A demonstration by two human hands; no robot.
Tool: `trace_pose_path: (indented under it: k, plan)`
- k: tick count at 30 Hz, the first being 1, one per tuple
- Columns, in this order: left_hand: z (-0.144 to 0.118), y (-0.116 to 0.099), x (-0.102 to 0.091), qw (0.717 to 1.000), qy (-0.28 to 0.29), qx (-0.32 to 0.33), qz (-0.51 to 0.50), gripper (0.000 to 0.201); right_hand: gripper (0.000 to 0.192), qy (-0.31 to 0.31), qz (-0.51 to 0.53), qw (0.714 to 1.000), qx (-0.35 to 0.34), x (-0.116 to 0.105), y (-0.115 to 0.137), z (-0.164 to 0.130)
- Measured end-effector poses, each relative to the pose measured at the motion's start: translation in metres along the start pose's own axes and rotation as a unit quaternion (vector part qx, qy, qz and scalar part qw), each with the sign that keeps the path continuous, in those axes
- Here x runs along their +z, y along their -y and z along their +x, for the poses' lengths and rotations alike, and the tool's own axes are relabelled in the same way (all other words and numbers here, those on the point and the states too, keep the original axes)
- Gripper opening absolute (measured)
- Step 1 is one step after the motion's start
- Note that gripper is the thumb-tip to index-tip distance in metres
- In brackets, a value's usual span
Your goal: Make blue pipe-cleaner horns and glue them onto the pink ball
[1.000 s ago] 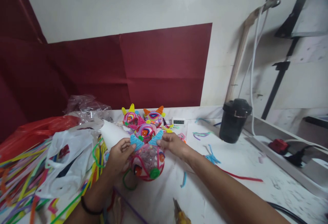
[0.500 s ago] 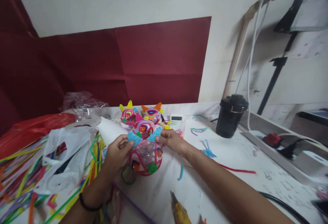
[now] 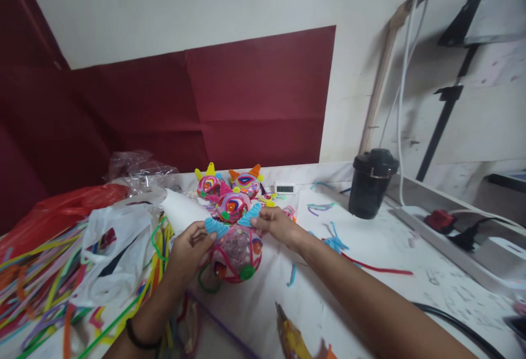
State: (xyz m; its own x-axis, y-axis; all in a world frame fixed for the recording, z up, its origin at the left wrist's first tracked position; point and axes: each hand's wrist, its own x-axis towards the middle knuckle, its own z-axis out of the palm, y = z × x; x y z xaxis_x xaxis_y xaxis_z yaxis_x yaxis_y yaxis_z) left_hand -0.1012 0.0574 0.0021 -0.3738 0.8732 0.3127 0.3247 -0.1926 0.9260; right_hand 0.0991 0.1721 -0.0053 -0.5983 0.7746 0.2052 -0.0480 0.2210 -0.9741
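Note:
A round craft ball (image 3: 237, 255) wrapped in red pipe cleaners, with orange eyes, a green nose and two blue ears, rests on the white table (image 3: 370, 288). My left hand (image 3: 188, 249) pinches its left blue ear and cups its side. My right hand (image 3: 276, 225) pinches the right blue ear. Three similar finished balls (image 3: 232, 192) with yellow and orange ears stand just behind it.
Loose pipe cleaners (image 3: 36, 288) and plastic bags (image 3: 110, 244) pile at the left. A yellow glue gun (image 3: 291, 337) lies at the near edge. A black canister (image 3: 371, 182), a small digital clock (image 3: 284, 188) and a grey tray with cables (image 3: 452, 227) stand to the right.
Both hands keep their hold on the blue ears. The ball has tilted slightly, and the view has shifted a little.

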Motion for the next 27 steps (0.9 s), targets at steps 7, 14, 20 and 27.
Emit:
trace_pose_path:
  k: [7,14,20,27]
  plan:
    - [-0.005,0.000,0.001,1.000,-0.008,-0.002,-0.005,0.024,0.044,-0.005,-0.004,1.000,-0.009,0.003,-0.004,0.002]
    - [-0.011,-0.006,0.005,1.000,-0.020,-0.006,-0.018,0.020,0.039,0.001,-0.018,1.000,-0.012,0.000,-0.005,-0.001]
    - [-0.011,-0.003,0.003,0.999,-0.020,-0.017,-0.025,0.021,0.039,0.011,-0.024,1.000,-0.012,-0.003,-0.004,-0.004]
    - [-0.016,-0.010,0.002,0.999,-0.010,-0.028,-0.025,0.018,0.039,0.026,-0.036,0.999,-0.012,-0.003,-0.005,-0.005]
